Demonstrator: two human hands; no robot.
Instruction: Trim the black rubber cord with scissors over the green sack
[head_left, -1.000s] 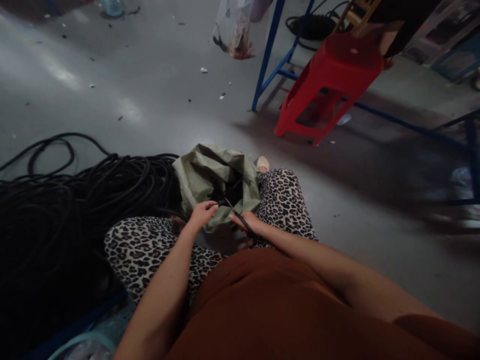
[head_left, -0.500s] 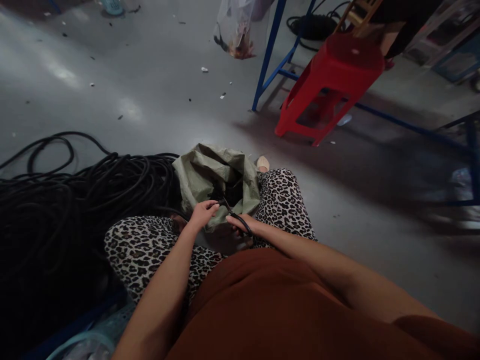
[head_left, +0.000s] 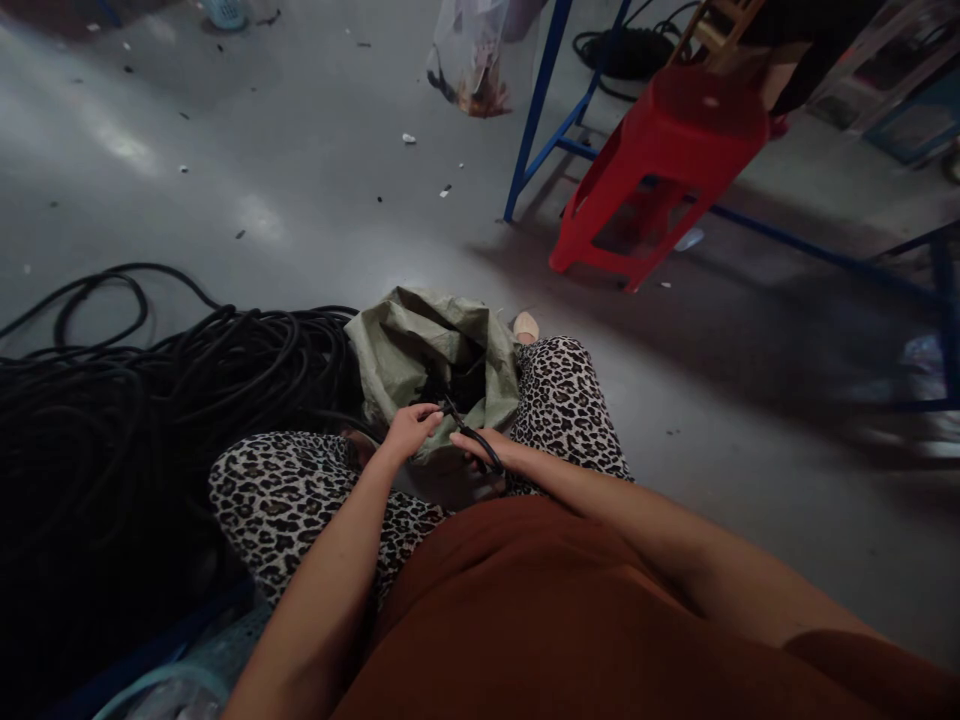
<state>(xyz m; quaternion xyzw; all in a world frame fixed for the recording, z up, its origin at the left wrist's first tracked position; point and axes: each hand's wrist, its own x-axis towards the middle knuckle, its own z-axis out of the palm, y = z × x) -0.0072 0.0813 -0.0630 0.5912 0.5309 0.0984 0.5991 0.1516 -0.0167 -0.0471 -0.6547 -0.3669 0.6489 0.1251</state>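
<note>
Here, two bare hands work a short black cable (head_left: pixel 472 440) over an open green sack (head_left: pixel 420 345).

The cable lies between the leopard-print knees, at the sack's near rim. The right hand (head_left: pixel 491 452) grips it; the left hand (head_left: pixel 409 430) pinches its other end. A black cable pile (head_left: pixel 150 400) lies beside the sack; a red stool (head_left: pixel 660 160) stands well apart.
</note>
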